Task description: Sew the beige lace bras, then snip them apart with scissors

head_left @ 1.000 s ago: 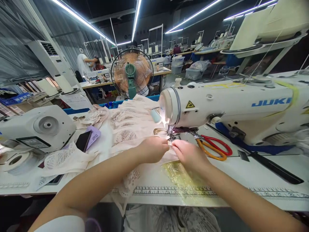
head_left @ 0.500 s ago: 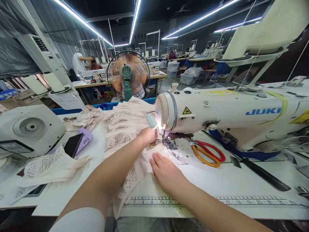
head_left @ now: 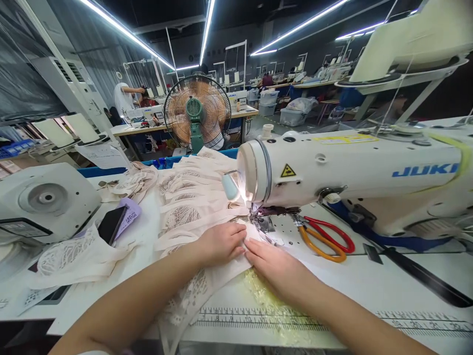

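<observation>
Under the needle area of a white sewing machine (head_left: 303, 162), pale lace-trimmed fabric (head_left: 225, 268) lies on the machine bed. My left hand (head_left: 221, 244) is closed on this fabric, fingers bent together just in front of the presser foot. Touching its fingertips from the right, my right hand (head_left: 271, 264) presses the fabric down with its fingers stretched out. Several layered pale lace pieces (head_left: 185, 214) are spread beyond my left hand. The machine's lamp lights the stitching spot. Fabric edges under my fingers are hidden.
Red-and-orange-handled scissors (head_left: 325, 241) lie right of the needle, with a black-handled tool (head_left: 424, 276) farther right. A printed ruler (head_left: 221, 318) runs along the front edge. At left are a phone (head_left: 111, 224), a bra piece (head_left: 70, 256) and a machine part (head_left: 48, 199). A fan (head_left: 195, 111) stands behind.
My left hand has come back from beside the needle toward me, next to my right hand. The fabric has shifted, uncovering a yellowish patch on the table. The view has turned slightly.
</observation>
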A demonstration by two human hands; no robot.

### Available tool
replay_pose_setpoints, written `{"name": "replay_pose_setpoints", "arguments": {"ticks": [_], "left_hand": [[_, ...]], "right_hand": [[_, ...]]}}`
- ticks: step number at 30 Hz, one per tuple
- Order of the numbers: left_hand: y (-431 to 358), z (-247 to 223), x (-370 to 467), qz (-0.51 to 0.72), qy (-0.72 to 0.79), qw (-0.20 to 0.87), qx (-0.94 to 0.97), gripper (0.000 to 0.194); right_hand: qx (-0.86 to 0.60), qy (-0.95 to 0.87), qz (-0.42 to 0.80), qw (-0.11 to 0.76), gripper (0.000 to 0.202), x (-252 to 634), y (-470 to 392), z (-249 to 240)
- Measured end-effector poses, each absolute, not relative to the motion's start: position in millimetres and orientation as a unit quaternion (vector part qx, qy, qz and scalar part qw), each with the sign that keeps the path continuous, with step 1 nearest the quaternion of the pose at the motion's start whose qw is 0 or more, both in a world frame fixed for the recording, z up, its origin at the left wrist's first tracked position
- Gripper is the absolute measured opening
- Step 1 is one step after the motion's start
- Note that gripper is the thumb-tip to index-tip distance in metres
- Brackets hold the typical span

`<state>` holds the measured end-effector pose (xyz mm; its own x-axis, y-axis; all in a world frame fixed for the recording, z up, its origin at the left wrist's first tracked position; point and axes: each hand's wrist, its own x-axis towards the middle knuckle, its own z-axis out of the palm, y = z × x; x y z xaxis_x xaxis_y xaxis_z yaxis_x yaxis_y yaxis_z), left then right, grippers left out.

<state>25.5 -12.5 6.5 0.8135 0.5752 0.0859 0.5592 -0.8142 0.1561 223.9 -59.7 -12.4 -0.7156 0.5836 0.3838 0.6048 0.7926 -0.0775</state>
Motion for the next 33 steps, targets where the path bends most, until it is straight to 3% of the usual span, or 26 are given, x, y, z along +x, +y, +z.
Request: {"name": "replay_pose_setpoints", "arguments": {"ticks": [5, 14, 33], "left_hand": [[-9, -3, 31, 0.07, 0.303, 0.018, 0.95, 0.042], [0, -1, 37, 0.062, 0.298, -0.001, 0.953, 0.044], [7, -2, 39, 0.09, 0.276, -0.024, 0.957, 0.035]], "right_hand": [[-0.338, -0.905, -0.077, 0.246, 0.031, 242, -81, -25], [-0.36, -0.895, -0.091, 0.247, 0.029, 243, -82, -24], [-0.365, -0.885, -0.046, 0.284, 0.025, 245, -81, -27]]}}
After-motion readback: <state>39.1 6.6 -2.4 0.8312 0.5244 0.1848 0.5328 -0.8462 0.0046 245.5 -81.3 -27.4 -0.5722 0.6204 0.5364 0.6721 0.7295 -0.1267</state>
